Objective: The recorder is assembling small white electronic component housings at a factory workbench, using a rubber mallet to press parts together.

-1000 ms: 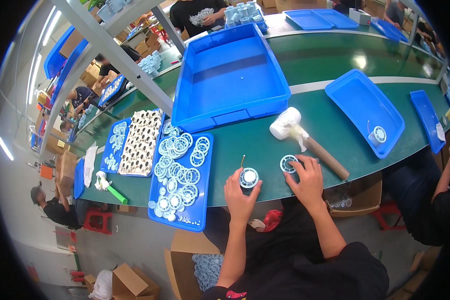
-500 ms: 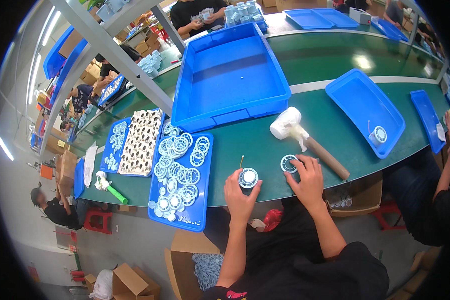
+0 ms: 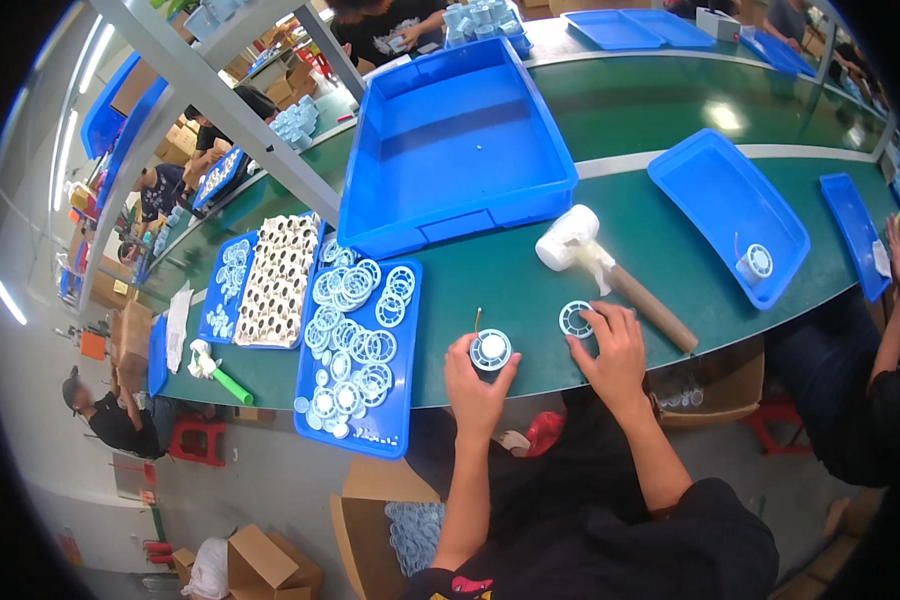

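My left hand (image 3: 477, 393) curls its thumb and fingers around a small round part (image 3: 491, 349) with a pale rim, a white centre and a thin wire standing up from it. The part rests near the front edge of the green table. To its right, my right hand (image 3: 612, 352) pinches the edge of a light-blue spoked plastic ring (image 3: 576, 319) between thumb and fingers. Beyond my right hand lies a mallet (image 3: 625, 280), its white head wrapped and its brown handle slanting toward me.
A blue tray (image 3: 402, 385) of spoked rings and small discs lies left of my hands, beside a moulded pulp tray (image 3: 275, 285). A large blue bin (image 3: 460, 222) stands beyond. At right, another blue tray (image 3: 705, 190) holds one wired part (image 3: 759, 262). A green-handled hammer (image 3: 232, 385) lies far left.
The view has shifted slightly. Both hands keep nearly the same hold on the round part and the ring. Across the table, a person has leaned forward.
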The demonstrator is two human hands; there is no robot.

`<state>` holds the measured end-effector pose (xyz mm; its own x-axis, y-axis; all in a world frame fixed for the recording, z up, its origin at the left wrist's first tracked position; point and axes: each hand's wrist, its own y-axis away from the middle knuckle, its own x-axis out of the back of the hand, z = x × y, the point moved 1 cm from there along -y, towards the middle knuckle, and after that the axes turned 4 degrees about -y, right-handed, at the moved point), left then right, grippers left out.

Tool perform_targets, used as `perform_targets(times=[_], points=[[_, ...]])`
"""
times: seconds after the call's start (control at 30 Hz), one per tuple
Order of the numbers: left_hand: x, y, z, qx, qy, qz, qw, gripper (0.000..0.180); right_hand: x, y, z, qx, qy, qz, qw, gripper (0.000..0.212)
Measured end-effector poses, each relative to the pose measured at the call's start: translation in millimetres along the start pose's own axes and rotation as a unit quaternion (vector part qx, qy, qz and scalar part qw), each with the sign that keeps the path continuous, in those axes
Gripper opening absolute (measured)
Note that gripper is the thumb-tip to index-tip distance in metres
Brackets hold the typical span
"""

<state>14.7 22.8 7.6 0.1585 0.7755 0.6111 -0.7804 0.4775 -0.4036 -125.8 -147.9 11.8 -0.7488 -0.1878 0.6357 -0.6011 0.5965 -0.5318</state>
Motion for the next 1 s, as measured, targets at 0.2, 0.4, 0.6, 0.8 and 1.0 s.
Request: perform_targets(times=[0.2, 0.4, 0.6, 0.8, 1.0], points=[[2.5, -9.8, 1.5, 0.068, 0.043, -0.035, 0.996, 0.065, -1.1, -6.3, -1.8, 0.002, -0.01, 0.016, 1.0, 0.045], [-15.1, -21.8, 16.2, 0.099, 0.112, -0.077, 0.986, 0.064, -2.3, -3.0, -1.5, -0.011, -0.008, 0.03, 0.999, 0.051], [-24.1, -20.1, 16.3, 0.065, 0.079, -0.066, 0.992, 0.067, 0.9, -3.5, -1.8, -0.033, -0.066, 0.038, 0.997, 0.058], [-21.5, -18.9, 15.9, 0.031, 0.064, -0.048, 0.996, 0.065, 3.0, -13.8, -36.9, -0.037, -0.213, -0.005, 0.976, 0.064], [-25.2, -17.2, 7.1, 0.026, 0.055, -0.051, 0.997, 0.061, -29.8, -19.9, -57.6, -0.01, -0.282, -0.048, 0.958, 0.064]])
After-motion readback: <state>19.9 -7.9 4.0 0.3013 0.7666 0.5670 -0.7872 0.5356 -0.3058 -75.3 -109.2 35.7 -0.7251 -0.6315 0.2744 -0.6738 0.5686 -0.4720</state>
